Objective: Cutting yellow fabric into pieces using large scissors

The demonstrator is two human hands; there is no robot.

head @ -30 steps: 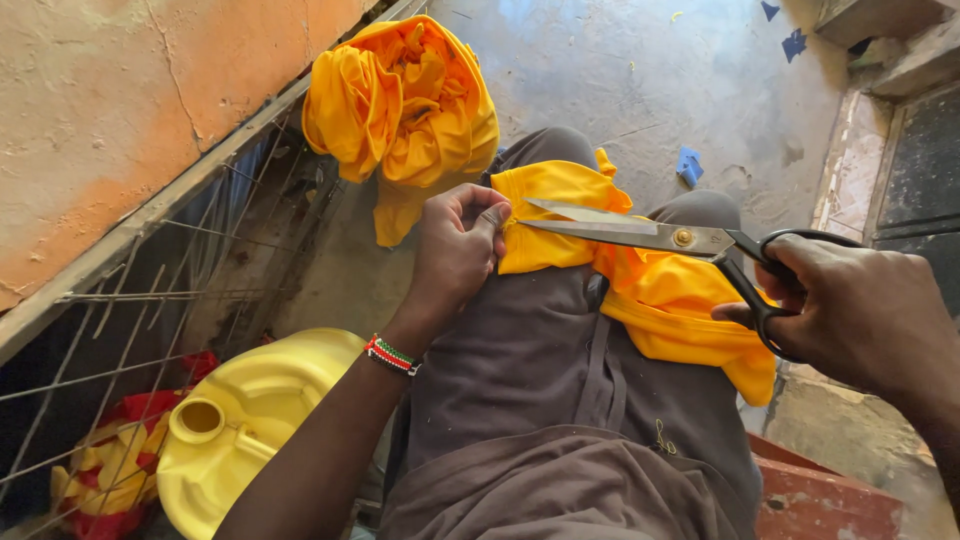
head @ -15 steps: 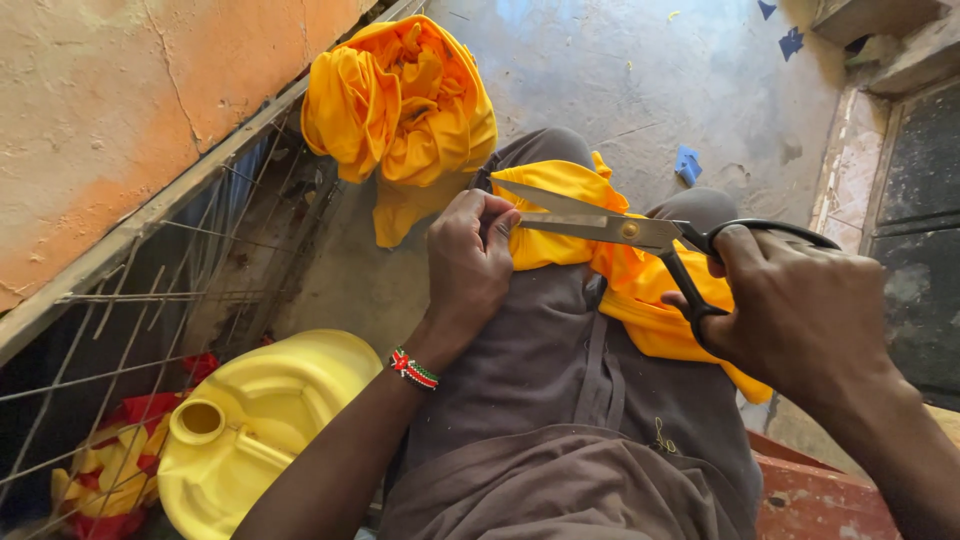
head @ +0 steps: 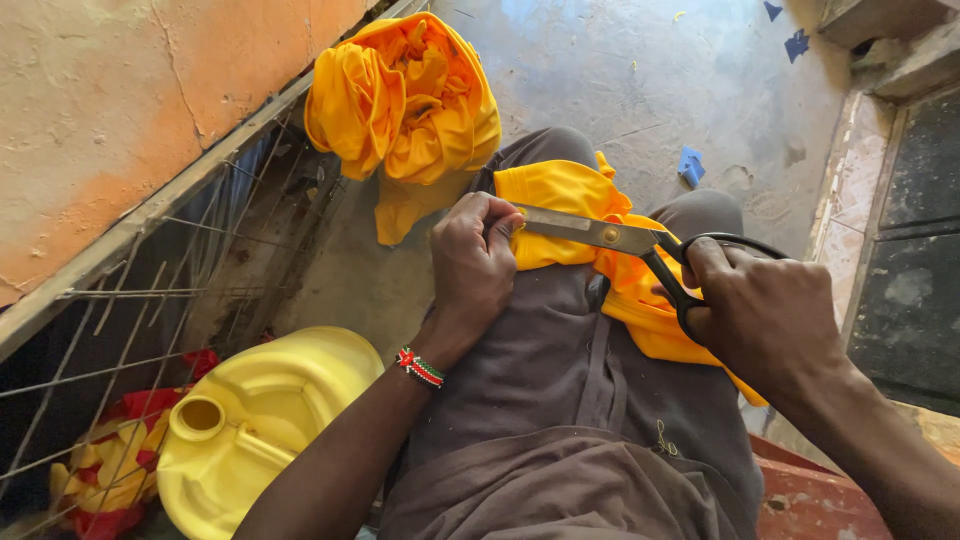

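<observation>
Largest first: concrete floor (head: 640, 90) is filling the top of the view, orange wall (head: 130, 110) with a wire rack (head: 150, 300) running down the left side. A bundled heap of orange cloth (head: 405, 100) is sitting on the floor past the knees; a yellow jerrycan (head: 255, 425) is lying bottom left beside the lap. Person is sitting in brown trousers (head: 560, 400), with the yellow fabric piece (head: 560, 195) draped across the thighs and trailing down to the right under the scissors. Left hand (head: 475, 265) is pinching the fabric's near edge, fingers curled closed on it, wrist wearing a beaded bracelet (head: 420, 368). Right hand (head: 770, 315) is gripping the black loop handles of the scissors (head: 610, 235), fingers through the loops and closed around them. Key relation: the scissors' long axis is running nearly horizontal, tip pointing left, and the blade tip is sitting right at the left hand's pinch, so the fabric edge is lying just left of the blades (blades looking nearly shut; can't tell whether cloth is actually between them). Left hand is the nearer one to the fabric. Versus the earlier frames: right hand is sitting lower and closer in, scissors have been sliding left toward the pinch, left hand staying put on the edge.
</observation>
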